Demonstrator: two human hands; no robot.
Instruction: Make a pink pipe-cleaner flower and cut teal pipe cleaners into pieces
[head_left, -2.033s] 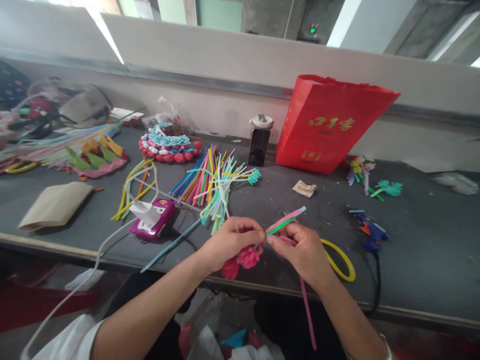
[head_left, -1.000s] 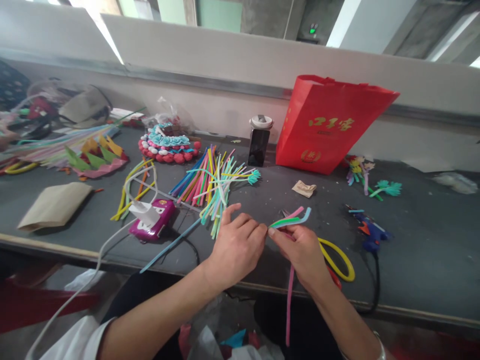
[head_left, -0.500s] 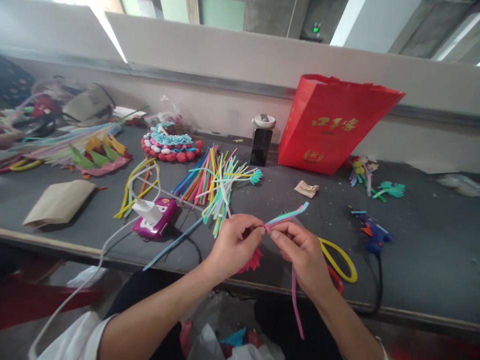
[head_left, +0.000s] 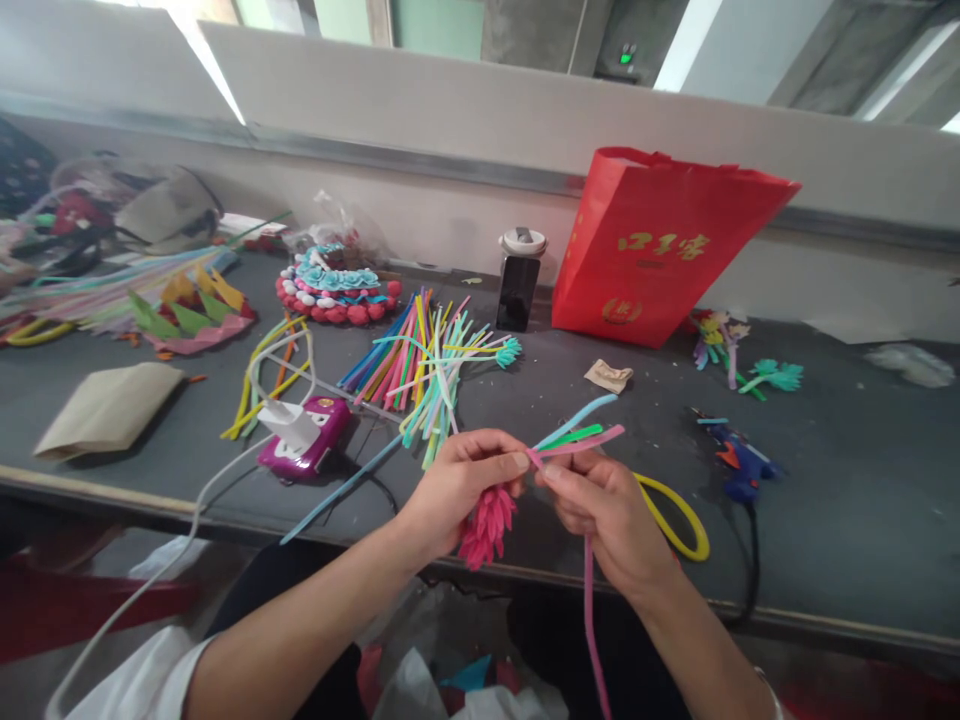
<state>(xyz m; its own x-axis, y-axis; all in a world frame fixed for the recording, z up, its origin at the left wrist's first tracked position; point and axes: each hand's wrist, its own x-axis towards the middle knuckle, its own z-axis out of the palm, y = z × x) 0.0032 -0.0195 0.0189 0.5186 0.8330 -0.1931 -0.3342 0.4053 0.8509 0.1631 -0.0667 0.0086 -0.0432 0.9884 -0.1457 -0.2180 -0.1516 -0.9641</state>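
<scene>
Stems point(head_left: 577, 432) splay wider than before, left grip point(head_left: 465, 482) clamped on pink flower point(head_left: 487, 522), right grip point(head_left: 609, 508) pinching them.

We note a craft workshop. Long grey bench point(head_left: 847, 500) against a bare partition wall; a heap of coloured pipe cleaners point(head_left: 420, 365), a blue glue gun point(head_left: 739, 462), a finished flower arrangement point(head_left: 334, 285), a pink fuzzy flower point(head_left: 487, 525). More craft clutter point(head_left: 172, 300) along the bench's far left; concrete overhead.
</scene>
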